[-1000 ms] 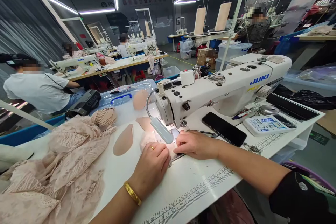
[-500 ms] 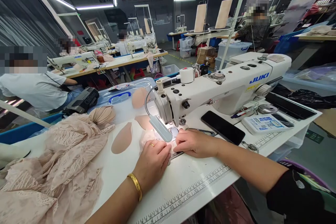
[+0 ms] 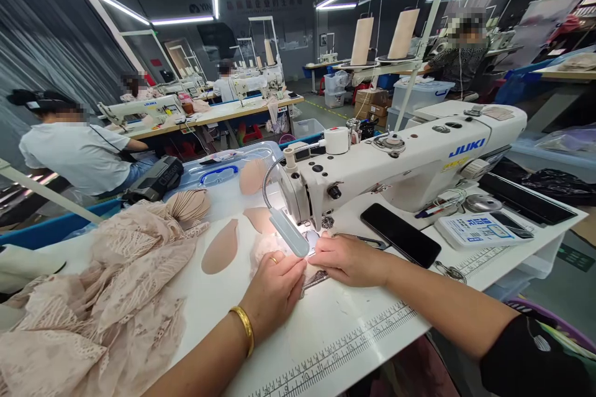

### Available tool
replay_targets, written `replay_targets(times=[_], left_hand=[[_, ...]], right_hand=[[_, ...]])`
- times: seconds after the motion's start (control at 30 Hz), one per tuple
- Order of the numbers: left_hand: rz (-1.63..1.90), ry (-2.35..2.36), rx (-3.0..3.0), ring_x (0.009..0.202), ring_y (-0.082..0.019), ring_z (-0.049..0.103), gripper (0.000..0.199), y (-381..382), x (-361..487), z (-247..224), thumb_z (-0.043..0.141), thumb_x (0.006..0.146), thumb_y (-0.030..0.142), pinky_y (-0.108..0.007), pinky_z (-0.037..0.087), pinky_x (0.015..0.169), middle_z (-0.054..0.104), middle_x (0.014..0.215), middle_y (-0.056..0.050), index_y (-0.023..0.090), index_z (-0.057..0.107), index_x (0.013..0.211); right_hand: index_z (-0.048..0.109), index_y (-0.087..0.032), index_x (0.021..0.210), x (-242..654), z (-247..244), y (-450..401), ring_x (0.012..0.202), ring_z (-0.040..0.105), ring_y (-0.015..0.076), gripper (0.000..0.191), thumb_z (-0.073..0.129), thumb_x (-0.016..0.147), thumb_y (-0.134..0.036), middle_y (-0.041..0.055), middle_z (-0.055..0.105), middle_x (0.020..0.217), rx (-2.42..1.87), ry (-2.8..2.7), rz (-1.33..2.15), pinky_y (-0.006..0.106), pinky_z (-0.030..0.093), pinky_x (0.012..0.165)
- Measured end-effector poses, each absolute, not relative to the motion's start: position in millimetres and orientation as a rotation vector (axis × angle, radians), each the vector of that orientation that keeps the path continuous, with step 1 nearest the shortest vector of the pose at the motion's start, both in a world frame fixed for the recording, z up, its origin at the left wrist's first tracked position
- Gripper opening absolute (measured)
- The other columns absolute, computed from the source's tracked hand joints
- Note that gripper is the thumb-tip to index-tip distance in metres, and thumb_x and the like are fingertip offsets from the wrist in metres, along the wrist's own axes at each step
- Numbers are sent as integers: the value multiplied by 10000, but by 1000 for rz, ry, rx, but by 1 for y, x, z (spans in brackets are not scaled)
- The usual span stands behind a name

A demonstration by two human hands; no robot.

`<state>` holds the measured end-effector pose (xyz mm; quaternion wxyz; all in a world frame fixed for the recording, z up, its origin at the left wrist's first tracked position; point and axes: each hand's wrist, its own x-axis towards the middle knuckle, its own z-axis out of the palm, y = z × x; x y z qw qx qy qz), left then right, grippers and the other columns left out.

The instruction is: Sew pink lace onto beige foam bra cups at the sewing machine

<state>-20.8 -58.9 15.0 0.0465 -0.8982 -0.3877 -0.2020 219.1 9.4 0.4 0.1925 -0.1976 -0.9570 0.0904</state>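
Observation:
Under the needle end of a white sewing machine [image 3: 395, 152] lies a piece of pale pink lace fabric [image 3: 261, 250], lit by a small lamp [image 3: 289, 233]. My left hand [image 3: 275, 282], with a ring and a gold bangle, presses and grips the lace with its fingers together. From the other side my right hand [image 3: 352, 259] pinches the fabric's edge, fingertips close to the left hand's. The lamp and my fingers hide the needle and most of the cloth between them. Beige teardrop-shaped pads, one a nearer pad [image 3: 220, 247], lie left of the lace.
A heap of beige lace [image 3: 107, 285] covers the table's left side, with a stack of pads [image 3: 189, 203] behind it. Thread snips [image 3: 372, 242], a black phone [image 3: 400, 234] and a white box [image 3: 482, 229] lie at right. Co-workers sit at other machines.
The view has shifted slightly, so the scene sits a little further right. My right fingers have drawn closer together, and their tips are nearer to my left hand at the fabric.

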Motion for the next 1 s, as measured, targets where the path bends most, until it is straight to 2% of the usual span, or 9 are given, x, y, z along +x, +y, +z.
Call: replay_targets(times=[0.2,0.3,0.4,0.7,0.83,1.0], left_hand=[[-648,-1228,-2764,831,-255,603,285,-47,-22,17,410,1031,177,-398,482,758,727,896,-81,198,691,992],[-677,-1213,-2778,904,-283,622,264,-39,-22,17,429,1011,161,-414,485,778,721,930,-103,185,675,917],[-717,-1170,-2800,935,-281,641,245,-32,-23,16,446,1003,149,-413,488,803,732,990,-116,174,670,907],[-760,-1158,-2813,831,-234,638,253,-25,-24,13,447,1007,158,-372,477,771,731,927,-78,187,645,853],[-722,-1184,-2812,859,-243,642,258,-24,-22,15,438,1005,164,-376,476,787,729,939,-85,188,655,867],[-655,-1249,-2787,850,-258,626,276,-21,-21,17,433,997,172,-397,473,795,712,900,-86,193,650,829]], right_hand=[[724,-200,1004,214,-1,12,778,452,201,239,530,926,-85,43,566,835,-607,-2627,257,290,323,626],[723,-202,1018,212,-1,14,759,433,199,273,521,906,-57,36,551,816,-647,-2598,252,293,303,614],[713,-204,1015,211,-2,15,740,416,193,289,523,878,-35,23,539,802,-681,-2573,234,290,307,620],[693,-194,957,210,-1,13,725,395,186,280,495,866,-18,20,528,790,-730,-2572,206,286,306,630],[702,-197,1011,212,1,13,753,421,201,292,489,896,-35,27,544,781,-753,-2591,250,297,328,660],[706,-197,968,213,-1,13,766,437,210,256,503,911,-53,33,557,767,-803,-2595,269,304,318,648]])
